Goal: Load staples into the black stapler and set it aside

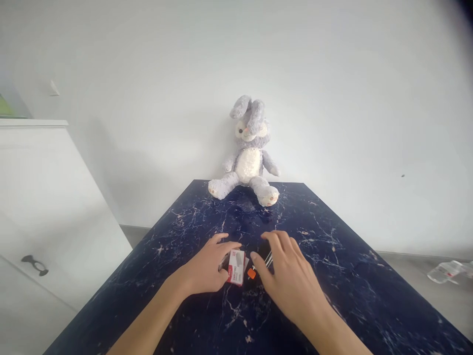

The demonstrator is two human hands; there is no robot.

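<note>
Head view: a red-and-white rectangular box (pixel 235 267) is bracketed by the left hand (pixel 204 268), thumb and fingers parted, a black, silver-striped object (pixel 263 251) by the right hand (pixel 290 271); clamping cannot be told.

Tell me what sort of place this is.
Probably a room at home: a plush rabbit sits on a marble-patterned table by a pale wall, with a white cabinet on the left.
</note>
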